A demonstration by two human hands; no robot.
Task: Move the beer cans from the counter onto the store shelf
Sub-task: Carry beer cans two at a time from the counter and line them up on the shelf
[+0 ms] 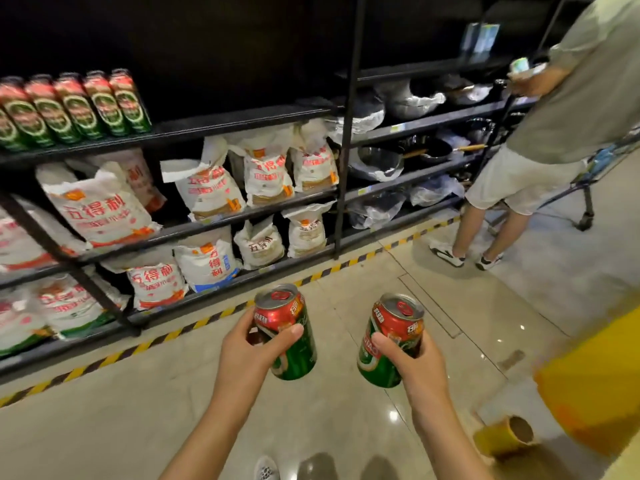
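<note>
My left hand grips a red-and-green beer can, held upright over the floor in front of me. My right hand grips a second, matching beer can, tilted slightly left. A row of several identical beer cans stands at the left end of the black store shelf, up and to the left of my hands. The rest of that shelf board, to the right of the row, is bare.
Lower shelves hold white flour sacks; the bay to the right holds wrapped pans. Another person stands at the right with a shopping cart. A yellow counter edges the lower right. Yellow-black tape lines the tiled floor.
</note>
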